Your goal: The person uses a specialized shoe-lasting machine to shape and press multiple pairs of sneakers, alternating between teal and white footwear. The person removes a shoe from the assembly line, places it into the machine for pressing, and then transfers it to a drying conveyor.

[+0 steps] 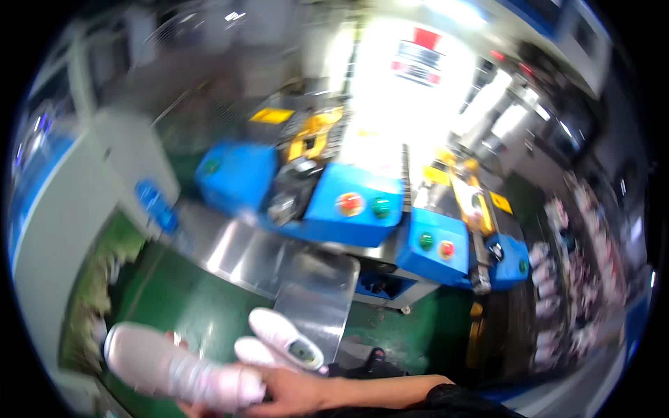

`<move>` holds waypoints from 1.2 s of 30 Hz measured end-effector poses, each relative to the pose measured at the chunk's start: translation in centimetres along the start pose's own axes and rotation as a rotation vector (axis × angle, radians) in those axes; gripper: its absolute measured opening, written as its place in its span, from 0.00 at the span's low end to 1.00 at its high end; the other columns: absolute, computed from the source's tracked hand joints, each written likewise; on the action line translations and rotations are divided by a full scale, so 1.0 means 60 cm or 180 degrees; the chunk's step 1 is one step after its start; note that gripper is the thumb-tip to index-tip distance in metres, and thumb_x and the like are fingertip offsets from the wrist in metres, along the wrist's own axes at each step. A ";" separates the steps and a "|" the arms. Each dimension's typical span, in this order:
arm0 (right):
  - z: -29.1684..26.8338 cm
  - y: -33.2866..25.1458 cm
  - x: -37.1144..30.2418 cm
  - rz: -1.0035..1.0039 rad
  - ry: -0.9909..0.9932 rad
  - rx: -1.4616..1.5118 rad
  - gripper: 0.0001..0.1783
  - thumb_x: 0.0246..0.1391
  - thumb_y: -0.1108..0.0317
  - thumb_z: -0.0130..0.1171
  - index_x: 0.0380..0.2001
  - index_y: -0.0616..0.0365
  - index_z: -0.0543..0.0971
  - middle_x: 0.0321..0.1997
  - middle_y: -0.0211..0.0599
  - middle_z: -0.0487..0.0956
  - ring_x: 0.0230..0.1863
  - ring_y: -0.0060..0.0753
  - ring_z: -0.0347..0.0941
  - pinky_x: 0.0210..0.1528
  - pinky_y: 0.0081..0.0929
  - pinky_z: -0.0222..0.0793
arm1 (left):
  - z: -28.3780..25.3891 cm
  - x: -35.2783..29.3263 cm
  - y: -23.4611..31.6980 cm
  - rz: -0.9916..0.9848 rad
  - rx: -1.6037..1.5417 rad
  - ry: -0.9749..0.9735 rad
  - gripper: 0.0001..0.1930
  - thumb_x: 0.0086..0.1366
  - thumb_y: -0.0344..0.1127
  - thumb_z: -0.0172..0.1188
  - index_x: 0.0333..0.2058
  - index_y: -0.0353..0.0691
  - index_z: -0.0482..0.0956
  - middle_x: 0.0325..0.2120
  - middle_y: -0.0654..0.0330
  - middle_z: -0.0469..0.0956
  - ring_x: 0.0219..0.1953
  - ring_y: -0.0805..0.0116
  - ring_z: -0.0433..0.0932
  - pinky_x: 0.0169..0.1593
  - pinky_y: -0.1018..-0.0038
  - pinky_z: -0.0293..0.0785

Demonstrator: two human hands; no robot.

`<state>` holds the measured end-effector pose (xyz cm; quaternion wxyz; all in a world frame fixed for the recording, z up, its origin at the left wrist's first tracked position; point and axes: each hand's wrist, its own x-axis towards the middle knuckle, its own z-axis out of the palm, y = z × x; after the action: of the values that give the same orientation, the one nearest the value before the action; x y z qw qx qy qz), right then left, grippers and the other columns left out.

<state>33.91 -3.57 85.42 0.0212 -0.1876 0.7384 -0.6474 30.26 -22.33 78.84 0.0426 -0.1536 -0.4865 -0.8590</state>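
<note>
Bright light (456, 10) at top, white panel (380, 76) blown out, glare streaks on metal table (254, 256), dim grey upper left, darker right side, held shoe (150, 359) smeared by blur, straight edges bent by fisheye, black corners

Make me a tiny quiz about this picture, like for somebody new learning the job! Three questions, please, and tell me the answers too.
1. Pick one: where is the person's right hand?
a) flat on the floor
b) on the pale shoe held up in front
c) up on the wall

2. True or false: the blue box nearest the middle of the picture has a red button and a green button.

3. Count: how many other pale shoes are right next to the held one, just beyond the right hand?

Key: 1. b; 2. true; 3. two.
</note>
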 end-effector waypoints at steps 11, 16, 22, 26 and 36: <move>-0.420 0.078 -0.448 0.0583 0.1939 0.1534 0.31 0.56 0.66 0.58 0.59 0.65 0.61 0.56 0.40 0.70 0.58 0.31 0.64 0.62 0.30 0.57 | 0.565 -0.109 -0.224 -0.2007 0.0350 -0.0642 0.27 0.53 0.38 0.63 0.49 0.30 0.65 0.44 0.53 0.71 0.48 0.59 0.70 0.55 0.64 0.63; -0.595 0.036 -0.667 0.1717 0.3678 0.1207 0.33 0.52 0.63 0.56 0.58 0.66 0.61 0.46 0.38 0.72 0.43 0.28 0.68 0.45 0.29 0.67 | 0.822 -0.057 -0.305 -0.1929 0.0380 -0.1863 0.43 0.57 0.32 0.64 0.63 0.31 0.44 0.64 0.44 0.51 0.66 0.54 0.52 0.66 0.63 0.51; -0.642 -0.046 -0.741 0.0503 0.4641 0.0690 0.33 0.51 0.64 0.57 0.58 0.67 0.60 0.49 0.38 0.71 0.46 0.30 0.67 0.49 0.31 0.65 | 1.146 0.115 -0.648 -0.1497 0.2765 -0.2720 0.50 0.48 0.45 0.70 0.60 0.26 0.48 0.55 0.36 0.61 0.59 0.48 0.63 0.59 0.66 0.62; -0.635 -0.037 -0.781 0.0265 0.4925 0.0546 0.33 0.51 0.65 0.58 0.58 0.67 0.60 0.51 0.39 0.70 0.49 0.32 0.66 0.52 0.32 0.63 | 1.230 0.106 -0.799 -0.0384 0.3534 -0.2269 0.43 0.46 0.38 0.67 0.56 0.27 0.54 0.51 0.34 0.63 0.53 0.42 0.66 0.58 0.60 0.64; -0.632 -0.014 -0.860 0.1584 0.4430 0.2040 0.31 0.51 0.69 0.58 0.57 0.66 0.59 0.48 0.40 0.72 0.48 0.35 0.70 0.49 0.33 0.67 | 1.237 0.193 -0.583 -0.2408 0.2617 -0.3037 0.34 0.51 0.28 0.66 0.55 0.34 0.59 0.43 0.52 0.74 0.42 0.63 0.76 0.45 0.68 0.75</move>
<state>71.67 48.03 81.40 -0.2474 0.4440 0.3808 -0.7725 27.98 59.84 89.20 -0.4190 -0.3040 -0.7548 -0.4029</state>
